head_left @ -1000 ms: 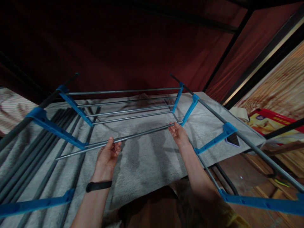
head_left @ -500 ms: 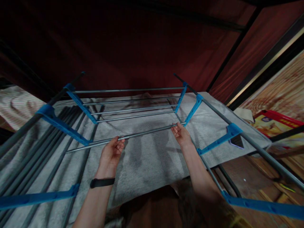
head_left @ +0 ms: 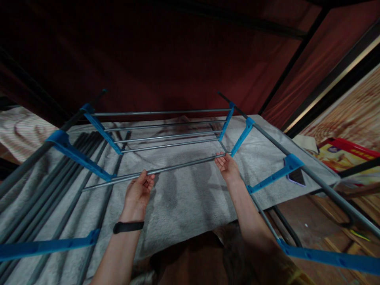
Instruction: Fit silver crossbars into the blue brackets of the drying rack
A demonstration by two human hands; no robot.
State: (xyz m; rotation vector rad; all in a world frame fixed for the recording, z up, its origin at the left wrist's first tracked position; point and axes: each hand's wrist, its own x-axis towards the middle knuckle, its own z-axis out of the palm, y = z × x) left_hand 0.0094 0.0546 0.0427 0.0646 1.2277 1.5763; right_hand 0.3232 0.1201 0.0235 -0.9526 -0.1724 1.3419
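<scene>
A thin grey metal rod (head_left: 181, 165) runs slantwise between two blue plastic brackets of a rack frame. My left hand (head_left: 138, 193) is curled around the rod near its left part, a black band on the wrist. My right hand (head_left: 228, 166) pinches the rod's right end just beside the right blue bracket (head_left: 242, 136). The rod's left end pokes past the left blue bracket (head_left: 78, 156). Behind it, several parallel rods (head_left: 166, 136) sit fixed between another pair of blue brackets.
A grey fleece blanket (head_left: 184, 202) lies under the frame. Loose dark tubes (head_left: 44, 198) lie on its left part. Long grey side poles (head_left: 311, 174) with blue brackets run along both sides. A red and yellow box (head_left: 347, 152) lies at the right on a wooden floor.
The rod has shifted slightly rightward and up, its right end nearer the right bracket. The view moved a little; both hands keep their hold.
</scene>
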